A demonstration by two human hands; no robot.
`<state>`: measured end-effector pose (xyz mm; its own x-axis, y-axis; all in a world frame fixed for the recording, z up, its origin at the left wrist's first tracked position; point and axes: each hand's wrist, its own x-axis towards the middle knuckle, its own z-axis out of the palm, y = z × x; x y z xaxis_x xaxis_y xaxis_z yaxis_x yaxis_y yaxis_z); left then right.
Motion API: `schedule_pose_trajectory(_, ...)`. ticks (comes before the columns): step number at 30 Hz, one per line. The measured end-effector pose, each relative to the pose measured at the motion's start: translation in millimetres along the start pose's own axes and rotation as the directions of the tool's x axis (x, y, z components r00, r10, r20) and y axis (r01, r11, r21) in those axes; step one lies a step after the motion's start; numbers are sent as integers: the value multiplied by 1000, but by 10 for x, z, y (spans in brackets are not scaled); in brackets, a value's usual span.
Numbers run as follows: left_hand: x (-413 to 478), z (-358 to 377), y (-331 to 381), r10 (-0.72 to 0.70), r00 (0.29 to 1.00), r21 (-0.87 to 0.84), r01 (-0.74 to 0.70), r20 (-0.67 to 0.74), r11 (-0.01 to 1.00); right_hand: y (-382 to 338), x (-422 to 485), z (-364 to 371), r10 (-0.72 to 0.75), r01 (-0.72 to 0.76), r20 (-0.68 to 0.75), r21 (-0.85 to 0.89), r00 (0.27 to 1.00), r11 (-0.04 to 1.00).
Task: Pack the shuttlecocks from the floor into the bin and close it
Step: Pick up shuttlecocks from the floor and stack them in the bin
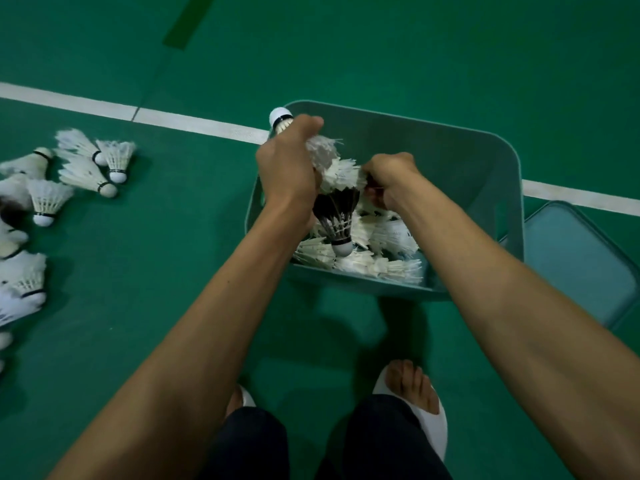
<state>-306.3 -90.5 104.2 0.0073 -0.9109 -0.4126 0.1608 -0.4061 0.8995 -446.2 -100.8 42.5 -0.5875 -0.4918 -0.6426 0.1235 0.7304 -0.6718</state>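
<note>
bin (485, 161) open on floor, white shuttlecocks (377, 261) heaped inside at near end | left hand (287, 171) above bin, fingers clamped on a shuttlecock stack (332, 168), dark one (337, 216) lowest | right hand (388, 178) over bin, fingers curled, seemingly pinching feathers | loose shuttlecocks (79, 164) left of bin | lid (581, 261) right of bin

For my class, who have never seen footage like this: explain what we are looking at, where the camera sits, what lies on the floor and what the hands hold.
This is one picture from a camera worn on a person's head, looking down at bare arms and sandalled feet. No machine is involved. The left hand grips a stack of shuttlecocks, steadied by the right hand, over an open teal bin already holding shuttlecocks. Loose shuttlecocks lie on the green court floor to the left. The bin's lid lies to the right.
</note>
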Motion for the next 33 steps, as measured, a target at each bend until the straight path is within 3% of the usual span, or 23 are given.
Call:
schedule_pose_trajectory(6, 32, 162, -137, -75, 997, 56, 74, 15, 996, 55, 3, -46, -78, 78, -4, 48, 997, 996)
schedule_pose_trajectory(9, 77, 176, -164, -131, 991, 46, 130, 11, 990, 112, -83, -259, -201, 196, -84, -61, 976, 979)
schedule_pose_trajectory(11, 124, 183, -164, -166, 986, 28, 165, 18, 986, 165, -251, -423, -325, 331, 98, -41, 940, 943)
schedule_pose_trajectory(14, 172, 202, -180, -206, 978, 19, 205, 24, 979, 236, -512, -608, -476, 557, 437, -72, 763, 827)
schedule_pose_trajectory(16, 179, 225, -198, -236, 971, 6, 236, 39, 972, 303, -551, -641, -522, 676, 503, -182, 688, 715)
schedule_pose_trajectory(18, 164, 233, -214, -257, 964, 8, 257, 62, 966, 375, -531, -652, -518, 704, 506, -298, 689, 645)
schedule_pose_trajectory(21, 166, 223, -235, -263, 961, 18, 262, 89, 965, 377, -529, -730, -504, 647, 408, -444, 762, 619)
schedule_pose_trajectory(23, 161, 218, -217, -232, 970, 77, 226, 76, 971, 343, -492, -801, -540, 562, 228, -565, 810, 604)
schedule_pose_trajectory(27, 213, 167, -226, -283, 959, 166, 276, 18, 947, 259, -294, -806, -451, 342, -186, -427, 873, 837)
schedule_pose_trajectory(30, 230, 142, -258, -304, 952, 216, 293, 20, 931, 183, -118, -665, -322, 233, -265, -319, 909, 919)
schedule_pose_trajectory(33, 263, 108, -309, -278, 961, 243, 273, -18, 931, 139, -12, -506, -247, 172, -241, -294, 939, 940)
